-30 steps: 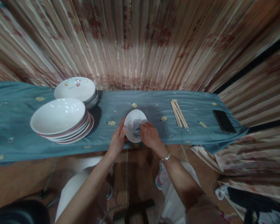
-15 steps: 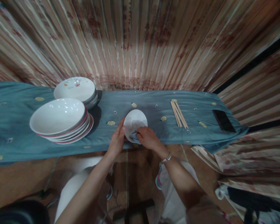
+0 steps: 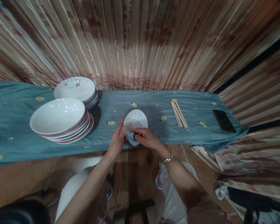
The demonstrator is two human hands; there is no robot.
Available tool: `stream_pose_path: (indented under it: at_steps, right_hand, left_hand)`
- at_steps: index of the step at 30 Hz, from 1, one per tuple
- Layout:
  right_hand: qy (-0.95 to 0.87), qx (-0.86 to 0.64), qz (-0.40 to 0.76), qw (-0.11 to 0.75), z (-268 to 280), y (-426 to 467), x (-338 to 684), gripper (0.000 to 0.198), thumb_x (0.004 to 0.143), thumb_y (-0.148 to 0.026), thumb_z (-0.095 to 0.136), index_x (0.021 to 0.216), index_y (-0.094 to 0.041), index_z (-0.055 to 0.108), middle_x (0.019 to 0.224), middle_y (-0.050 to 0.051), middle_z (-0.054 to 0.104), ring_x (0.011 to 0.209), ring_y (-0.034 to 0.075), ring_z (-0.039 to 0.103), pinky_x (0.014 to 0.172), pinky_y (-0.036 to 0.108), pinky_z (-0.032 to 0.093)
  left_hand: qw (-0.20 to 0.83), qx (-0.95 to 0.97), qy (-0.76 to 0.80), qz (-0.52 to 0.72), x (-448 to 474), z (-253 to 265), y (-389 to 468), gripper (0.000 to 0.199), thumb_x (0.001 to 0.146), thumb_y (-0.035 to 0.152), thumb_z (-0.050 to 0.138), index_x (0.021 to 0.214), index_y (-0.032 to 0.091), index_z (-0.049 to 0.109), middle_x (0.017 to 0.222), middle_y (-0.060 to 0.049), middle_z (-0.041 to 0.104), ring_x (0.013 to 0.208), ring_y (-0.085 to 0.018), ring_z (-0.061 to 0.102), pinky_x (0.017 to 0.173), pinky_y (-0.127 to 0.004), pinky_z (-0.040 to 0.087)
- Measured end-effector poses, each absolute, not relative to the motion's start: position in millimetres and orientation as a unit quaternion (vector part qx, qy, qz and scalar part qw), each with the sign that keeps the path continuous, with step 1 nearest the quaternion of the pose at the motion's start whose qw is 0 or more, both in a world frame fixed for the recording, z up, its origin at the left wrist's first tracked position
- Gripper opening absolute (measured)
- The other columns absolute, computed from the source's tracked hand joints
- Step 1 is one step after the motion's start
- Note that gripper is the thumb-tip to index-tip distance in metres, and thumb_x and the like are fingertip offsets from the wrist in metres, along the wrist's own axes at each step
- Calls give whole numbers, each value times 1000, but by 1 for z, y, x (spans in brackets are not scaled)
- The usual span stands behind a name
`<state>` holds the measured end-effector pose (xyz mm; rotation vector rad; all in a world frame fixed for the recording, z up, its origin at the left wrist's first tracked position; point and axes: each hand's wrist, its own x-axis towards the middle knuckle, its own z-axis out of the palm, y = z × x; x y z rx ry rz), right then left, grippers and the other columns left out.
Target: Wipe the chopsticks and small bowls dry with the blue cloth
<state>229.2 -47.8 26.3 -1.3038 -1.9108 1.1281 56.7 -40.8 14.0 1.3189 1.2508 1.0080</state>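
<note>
A small white bowl (image 3: 137, 119) is at the near edge of the cloth-covered table. My left hand (image 3: 117, 138) grips its left side, thumb at the rim and the other fingers along the outer wall. A light blue cloth (image 3: 132, 137) is pinched in my right hand (image 3: 147, 137) and lies over the bowl's near rim, partly hanging outside. The cloth and fingers hide that near part of the bowl.
Left of the bowl stand a stack of large white bowls and plates (image 3: 58, 118) and, behind it, floral-patterned dishes (image 3: 76, 88). Chopsticks (image 3: 179, 114) and a black phone (image 3: 224, 120) lie to the right. A pleated curtain (image 3: 140, 46) hangs behind the table (image 3: 154, 99).
My right hand has drawn the cloth from inside the bowl toward its near rim, so more cloth shows. My left hand and the bowl have hardly moved.
</note>
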Motion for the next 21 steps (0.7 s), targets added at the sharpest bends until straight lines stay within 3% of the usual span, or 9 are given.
stream_pose_path:
  at_steps: [7,15,21]
  right_hand:
    - [-658,-433,492,370,18,-45,226,28,83,-21,52,95,-16,77,92,2,74,85,16,66,80,25,50]
    - [-638,-423,499,406,17,-44,221,32,88,-28,53,109,-19,76,107,3,75,107,19,67,99,33,50]
    - [-625,-432,490,428,10,-43,220,36,91,-35,58,121,-22,72,122,3,73,121,21,63,112,38,44]
  left_hand:
    - [532,535,503,422,57,14,-41,67,94,58,46,150,22,48,151,-10,54,125,-30,59,78,-34,62]
    - [553,517,497,423,59,14,-40,68,93,58,47,151,22,46,149,-10,56,119,-30,63,75,-36,63]
    - [520,547,493,433,57,13,-39,66,94,60,46,146,22,52,152,-8,54,135,-30,52,99,-40,55]
